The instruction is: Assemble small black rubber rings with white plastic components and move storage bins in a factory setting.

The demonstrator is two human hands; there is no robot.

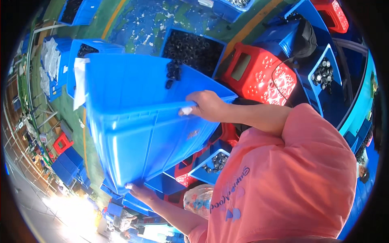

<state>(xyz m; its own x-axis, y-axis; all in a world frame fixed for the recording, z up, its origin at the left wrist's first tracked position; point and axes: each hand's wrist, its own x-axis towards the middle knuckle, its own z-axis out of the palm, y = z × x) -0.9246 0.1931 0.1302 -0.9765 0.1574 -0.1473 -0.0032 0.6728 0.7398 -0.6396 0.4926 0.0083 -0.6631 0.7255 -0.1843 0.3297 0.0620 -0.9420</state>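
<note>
A large blue plastic bin (pixel 133 137) is tilted in front of me. My right hand (pixel 206 106) is closed over its near rim, with something white around a fingertip. Low on the bin, at its bottom corner, my left hand (pixel 142 193) grips the underside; some of its fingers are hidden. A few small black round parts (pixel 173 75) lie at the bin's far side. Beyond that side, another blue bin (pixel 222 60) on the floor holds many similar black parts. White paper (pixel 80 83) hangs from the tilted bin's left corner.
A red plastic stool (pixel 259 75) stands close on the right. Blue trays of dark and silvery parts (pixel 323 75) are beyond it, and another tray (pixel 202 172) sits below the tilted bin. More blue bins (pixel 81 12) line the left. Another person (pixel 125 222) is at the lower edge.
</note>
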